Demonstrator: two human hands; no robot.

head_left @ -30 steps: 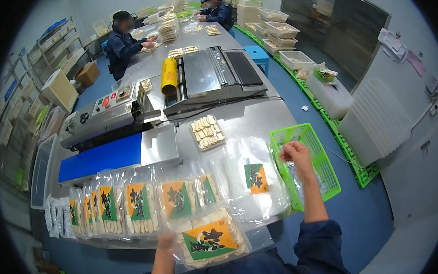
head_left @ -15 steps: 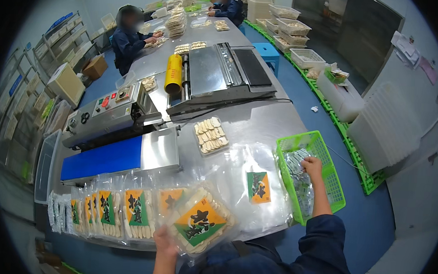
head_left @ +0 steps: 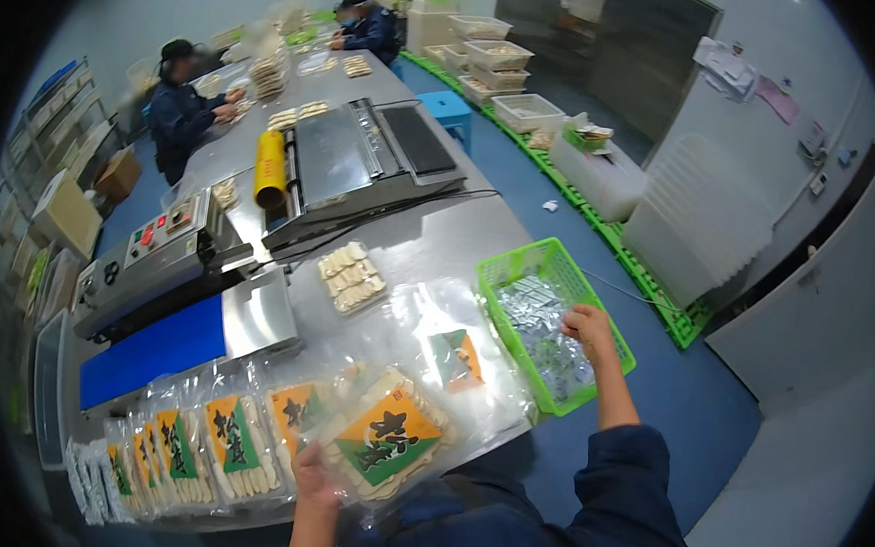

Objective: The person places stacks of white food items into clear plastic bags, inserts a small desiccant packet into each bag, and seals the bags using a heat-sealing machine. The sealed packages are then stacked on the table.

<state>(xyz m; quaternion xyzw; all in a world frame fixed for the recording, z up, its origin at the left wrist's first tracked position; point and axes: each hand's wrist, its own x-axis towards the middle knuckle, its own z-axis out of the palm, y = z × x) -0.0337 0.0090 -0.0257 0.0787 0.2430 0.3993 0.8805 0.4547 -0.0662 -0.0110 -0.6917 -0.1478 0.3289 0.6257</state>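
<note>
The left hand [head_left: 317, 479] grips a bag of pale slices [head_left: 390, 436] over the table's [head_left: 445, 236] near edge; I can't tell whether the right hand [head_left: 591, 333], bunched above the green basket [head_left: 516, 262], hides anything.

The wide, round camera view looks from the person's head, forward and down, with the left hand [head_left: 316, 477] and right hand [head_left: 588, 329] near in the lower half and the table [head_left: 434, 245] stretching away toward the back wall [head_left: 188, 8].

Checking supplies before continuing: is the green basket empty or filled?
The green basket is partly filled, at least: silvery packets show inside through its open top. Their depth is unclear.
</note>
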